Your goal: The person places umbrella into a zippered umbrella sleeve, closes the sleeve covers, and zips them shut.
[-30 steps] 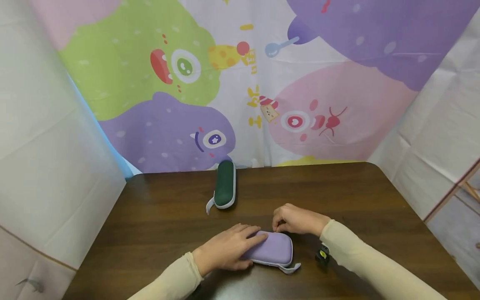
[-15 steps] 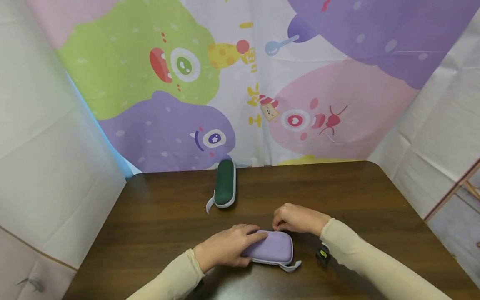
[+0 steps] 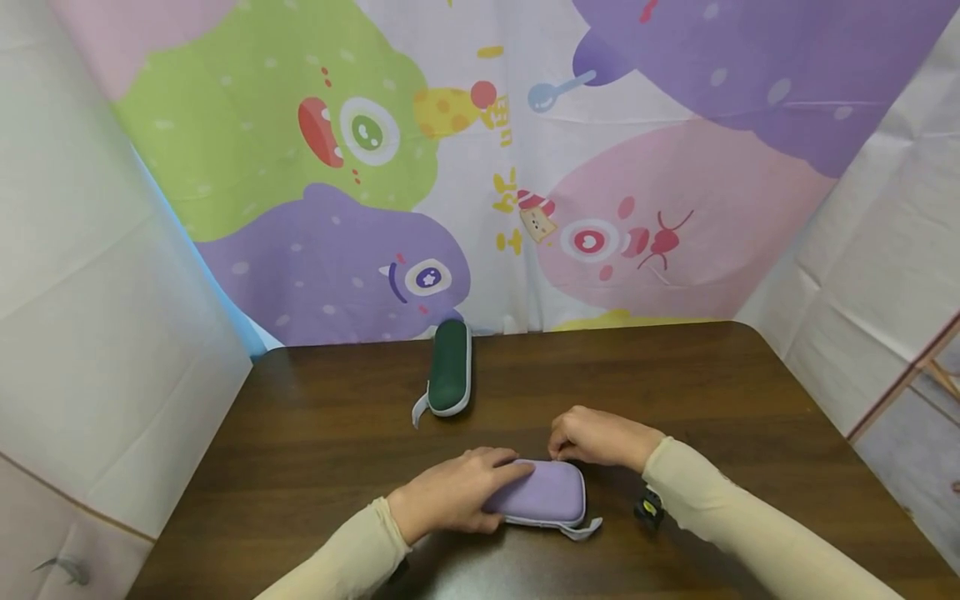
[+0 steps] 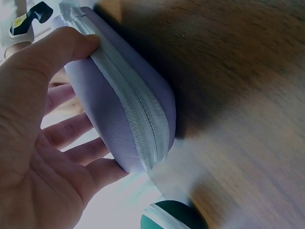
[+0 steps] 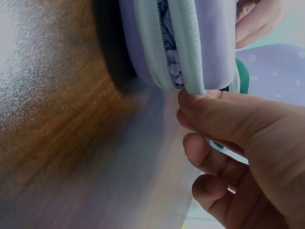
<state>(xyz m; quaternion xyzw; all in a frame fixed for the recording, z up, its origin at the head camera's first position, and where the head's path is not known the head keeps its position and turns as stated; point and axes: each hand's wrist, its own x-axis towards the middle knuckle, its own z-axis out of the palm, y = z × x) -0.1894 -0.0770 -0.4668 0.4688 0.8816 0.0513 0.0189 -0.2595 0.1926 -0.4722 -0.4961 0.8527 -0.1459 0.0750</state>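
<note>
A purple glasses case point(image 3: 542, 492) with a pale grey zip lies on the brown table. My left hand point(image 3: 453, 493) grips its left end. In the left wrist view the thumb point(image 4: 71, 45) presses on the zip band, with the fingers across the opposite face. My right hand point(image 3: 596, 435) is at the case's far edge, thumb and forefinger pinching at the zip. The zip pull itself is hidden by those fingers. In the right wrist view the zip point(image 5: 171, 52) is parted beside the fingertips, and crinkled purple fabric shows inside.
A dark green glasses case point(image 3: 450, 367) with a grey strap lies farther back on the table point(image 3: 337, 400). A printed cartoon curtain point(image 3: 495, 292) hangs behind the table. White sheets point(image 3: 97, 208) close in both sides. The purple case's grey strap point(image 3: 581, 531) trails at its near right corner.
My right hand has shifted very slightly to the right along the case's far edge. My left hand and both cases stay in place.
</note>
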